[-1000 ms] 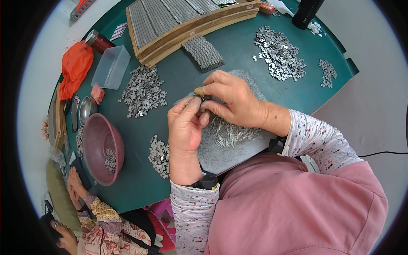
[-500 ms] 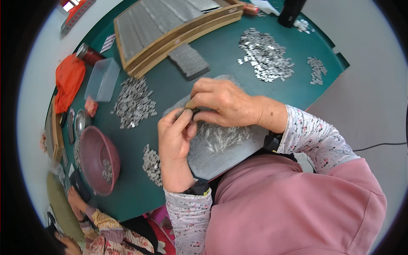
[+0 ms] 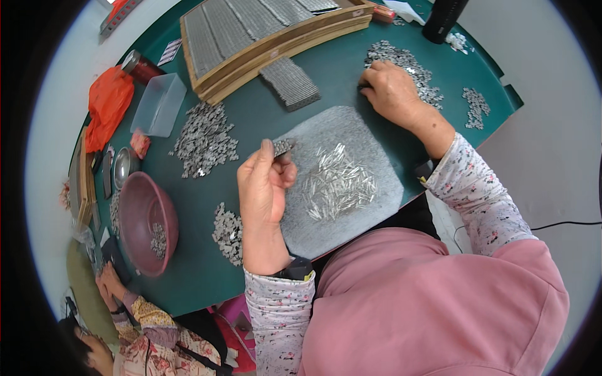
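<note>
My left hand (image 3: 263,178) is closed, thumb on top, around a short dark grey stack of small metal pieces (image 3: 283,148) above the mat's left edge. My right hand (image 3: 392,91) reaches out at the near left edge of a pile of small flat silvery metal pieces (image 3: 426,78). Its fingers are curled together, with something small and dark at the tips that I cannot make out. Between my arms lies a grey felt-like mat (image 3: 382,188), bearing a heap of thin shiny metal pins (image 3: 338,185).
A wooden tray (image 3: 276,50) of packed metal rows stands at the back, a grey block of rows (image 3: 290,83) before it. Leftward are another metal pile (image 3: 204,141), a clear plastic box (image 3: 157,106) and a pink bowl (image 3: 135,207). Another person's hands (image 3: 110,282) rest at the far left.
My right hand has left my left hand and moved up and right to the metal pile. The left hand still grips the stack, and the pins on the mat are uncovered.
</note>
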Action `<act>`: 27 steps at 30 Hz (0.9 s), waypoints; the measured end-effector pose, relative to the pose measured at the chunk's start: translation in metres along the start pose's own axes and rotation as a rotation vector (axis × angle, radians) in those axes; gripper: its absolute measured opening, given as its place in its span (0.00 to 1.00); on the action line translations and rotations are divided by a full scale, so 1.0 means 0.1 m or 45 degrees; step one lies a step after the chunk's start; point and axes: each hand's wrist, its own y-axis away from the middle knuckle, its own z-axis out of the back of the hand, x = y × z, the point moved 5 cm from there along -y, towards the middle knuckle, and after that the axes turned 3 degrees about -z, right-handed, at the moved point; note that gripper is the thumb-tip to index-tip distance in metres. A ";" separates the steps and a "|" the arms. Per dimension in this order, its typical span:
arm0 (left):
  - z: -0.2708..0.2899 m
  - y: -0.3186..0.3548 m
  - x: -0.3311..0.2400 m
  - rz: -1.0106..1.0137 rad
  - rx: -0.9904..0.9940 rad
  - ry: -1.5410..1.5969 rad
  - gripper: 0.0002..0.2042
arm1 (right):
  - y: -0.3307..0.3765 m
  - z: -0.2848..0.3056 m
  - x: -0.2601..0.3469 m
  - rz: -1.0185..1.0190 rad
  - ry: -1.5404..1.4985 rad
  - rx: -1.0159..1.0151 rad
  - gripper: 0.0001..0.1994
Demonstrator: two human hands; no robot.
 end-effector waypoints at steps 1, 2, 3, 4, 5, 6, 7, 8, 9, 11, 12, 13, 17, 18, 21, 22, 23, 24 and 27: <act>0.01 0.01 -0.02 -0.006 -0.015 -0.007 0.17 | 0.00 0.00 0.02 0.010 -0.015 0.001 0.05; 0.00 0.02 -0.03 0.006 0.002 0.051 0.17 | -0.01 -0.02 0.03 0.010 -0.109 0.050 0.05; -0.01 0.02 -0.03 0.021 0.026 0.114 0.17 | -0.02 -0.02 0.04 0.008 -0.196 0.102 0.06; -0.01 0.02 -0.03 0.020 0.020 0.113 0.17 | 0.01 -0.01 0.12 0.079 -0.270 0.079 0.05; -0.01 0.02 -0.02 0.023 0.020 0.113 0.17 | 0.05 0.01 0.17 0.082 -0.272 0.081 0.05; 0.00 0.03 -0.02 0.027 0.017 0.115 0.17 | 0.08 0.12 0.33 0.203 -0.374 0.035 0.05; 0.00 0.03 -0.02 0.029 0.012 0.116 0.17 | 0.11 0.18 0.46 0.324 -0.474 -0.010 0.06; 0.01 0.03 -0.03 0.015 0.019 0.108 0.16 | 0.14 0.14 0.54 0.430 -0.517 -0.011 0.07; -0.01 0.01 -0.03 0.006 0.040 0.100 0.15 | 0.16 0.11 0.53 0.422 -0.509 -0.011 0.07; 0.01 0.00 -0.03 -0.008 0.017 0.040 0.12 | 0.23 0.04 0.54 0.497 -0.538 0.113 0.08; 0.04 0.01 -0.03 -0.032 -0.027 -0.022 0.10 | 0.24 0.07 0.52 0.478 -0.550 0.112 0.08; 0.05 0.02 -0.02 -0.029 -0.028 -0.017 0.10 | 0.25 0.08 0.52 0.477 -0.548 0.118 0.08; 0.03 0.04 -0.07 -0.105 -0.070 -0.126 0.07 | 0.25 0.10 0.48 0.178 -0.508 0.105 0.06; 0.03 0.04 -0.07 -0.113 -0.086 -0.154 0.07 | 0.27 0.07 0.53 0.206 -0.435 0.097 0.07; 0.03 0.04 -0.06 -0.114 -0.085 -0.150 0.06 | 0.28 0.05 0.65 0.254 -0.322 0.030 0.09; 0.03 0.03 -0.06 -0.119 -0.089 -0.154 0.06 | 0.28 0.03 0.67 0.251 -0.334 0.072 0.09; 0.02 0.03 -0.06 -0.120 -0.081 -0.139 0.06 | 0.27 0.02 0.70 0.248 -0.346 0.113 0.09; 0.02 0.03 -0.06 -0.121 -0.071 -0.124 0.05 | 0.26 0.03 0.72 0.285 -0.392 0.093 0.09; 0.04 0.03 -0.04 -0.117 -0.036 -0.105 0.05 | 0.19 0.07 0.84 0.279 -0.744 0.078 0.06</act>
